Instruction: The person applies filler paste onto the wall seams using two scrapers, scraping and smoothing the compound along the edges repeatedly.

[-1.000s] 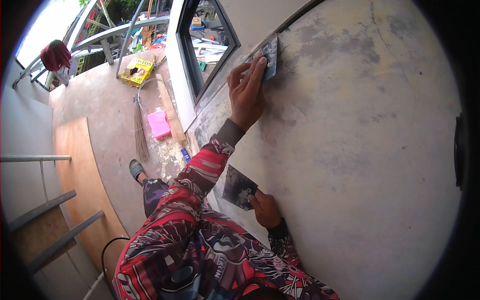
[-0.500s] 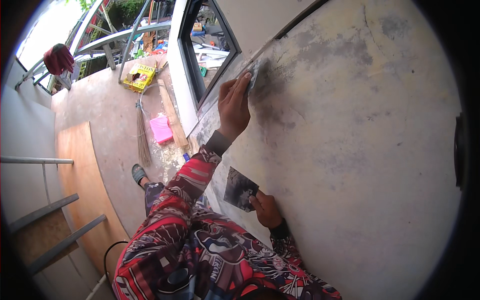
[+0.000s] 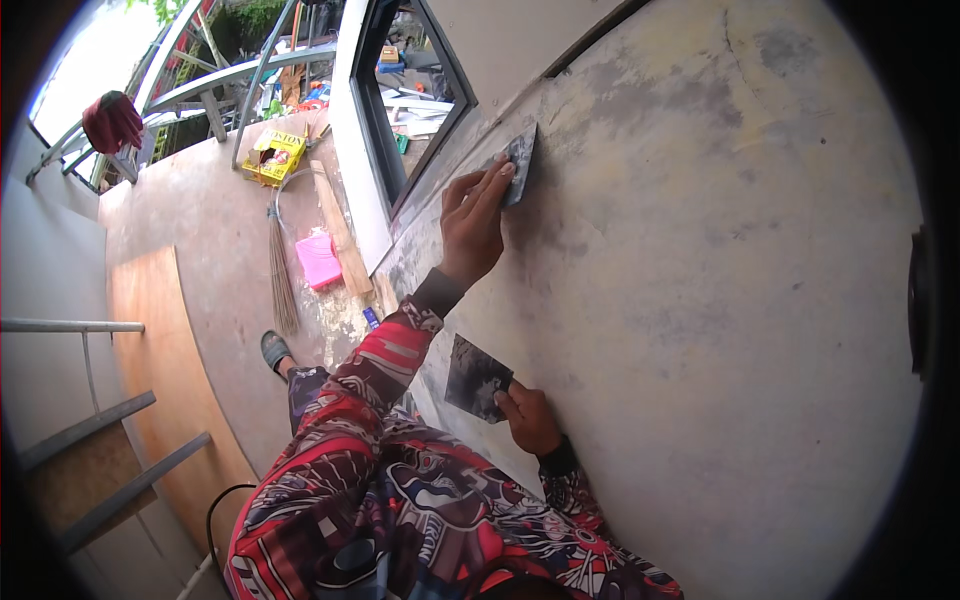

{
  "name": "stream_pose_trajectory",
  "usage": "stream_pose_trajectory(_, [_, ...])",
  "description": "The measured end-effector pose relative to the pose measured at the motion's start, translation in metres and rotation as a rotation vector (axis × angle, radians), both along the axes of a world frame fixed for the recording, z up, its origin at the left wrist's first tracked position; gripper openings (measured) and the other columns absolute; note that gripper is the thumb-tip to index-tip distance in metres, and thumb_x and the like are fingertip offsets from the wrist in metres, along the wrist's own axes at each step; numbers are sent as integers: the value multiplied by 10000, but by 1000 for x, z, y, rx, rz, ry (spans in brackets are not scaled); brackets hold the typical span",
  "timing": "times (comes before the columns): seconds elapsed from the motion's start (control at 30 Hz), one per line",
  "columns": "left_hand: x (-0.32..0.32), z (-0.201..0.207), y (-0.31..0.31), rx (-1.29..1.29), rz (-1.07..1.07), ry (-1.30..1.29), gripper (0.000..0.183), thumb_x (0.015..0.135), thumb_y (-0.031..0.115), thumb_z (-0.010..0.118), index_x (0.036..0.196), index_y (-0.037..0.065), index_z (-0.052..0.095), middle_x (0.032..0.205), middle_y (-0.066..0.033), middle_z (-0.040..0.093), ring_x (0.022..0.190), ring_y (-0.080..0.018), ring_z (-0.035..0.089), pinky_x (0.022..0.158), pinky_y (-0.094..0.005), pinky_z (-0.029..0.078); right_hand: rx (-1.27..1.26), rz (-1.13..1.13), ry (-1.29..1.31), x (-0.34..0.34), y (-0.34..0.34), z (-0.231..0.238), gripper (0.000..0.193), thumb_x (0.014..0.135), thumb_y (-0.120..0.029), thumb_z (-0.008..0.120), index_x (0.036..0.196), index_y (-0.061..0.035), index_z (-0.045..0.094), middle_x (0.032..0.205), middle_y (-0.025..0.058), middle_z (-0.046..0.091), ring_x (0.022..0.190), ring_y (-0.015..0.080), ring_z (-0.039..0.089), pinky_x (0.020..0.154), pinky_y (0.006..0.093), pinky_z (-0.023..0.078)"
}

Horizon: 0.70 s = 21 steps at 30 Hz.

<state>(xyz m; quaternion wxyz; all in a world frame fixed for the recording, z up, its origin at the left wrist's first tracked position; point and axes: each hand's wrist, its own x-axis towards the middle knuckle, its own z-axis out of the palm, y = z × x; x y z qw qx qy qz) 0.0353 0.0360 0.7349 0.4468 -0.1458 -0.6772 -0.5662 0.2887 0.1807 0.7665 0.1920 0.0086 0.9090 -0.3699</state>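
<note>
My left hand stretches up the wall, gripping a small flat grey putty scraper. The scraper's smeared face shows, and its far edge lies at or very near the wall by the window corner; whether it touches, I cannot tell. Lower down, close to my body, my right hand pinches a dark square putty blade by one corner, thumb on top. Pale, paste-like smears cover part of that blade. Grey patches and a thin crack mark the yellowish wall.
A dark-framed window adjoins the wall. On the floor lie a broom, a wooden plank, a pink container and an open yellow box. A plywood sheet and metal railings stand to the left.
My left hand has shifted slightly down, and the scraper has turned so that its broad face now shows. My right hand and its blade have barely moved.
</note>
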Motion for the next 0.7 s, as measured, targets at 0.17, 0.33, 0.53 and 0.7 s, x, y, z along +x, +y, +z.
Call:
stream_pose_trajectory(0.17, [-7,36,-8,162,8,31,531,855,-132,612,1351,59,625,1335,-120,676,1040,-309,635,921,-389,505,-117,-9,44,-1,-4,-1,301,1020,-186,520,1230,23,574,781,258,632,676,418,625,638,437,479])
stream_pose_trajectory(0.33, [-21,46,7,43,28,-10,623,841,-104,593,1431,98,566,1421,-81,628,1122,-293,597,976,-388,433,-108,-5,46,0,-2,-4,314,1020,-187,513,1248,22,569,785,260,630,676,418,624,642,437,478])
stream_pose_trajectory(0.53, [4,44,7,25,-40,58,625,807,-118,607,1396,87,590,1426,-73,627,1106,-270,621,919,-374,448,-87,20,53,0,3,-10,335,1022,-217,505,1253,19,560,798,279,621,697,443,620,653,453,475])
stream_pose_trajectory(0.7, [-8,50,-7,142,-22,6,576,830,-119,618,1375,69,602,1383,-83,651,1057,-310,622,962,-412,468,-141,-22,11,-1,0,-9,351,1024,-236,502,1257,20,559,805,260,639,697,414,641,657,446,483])
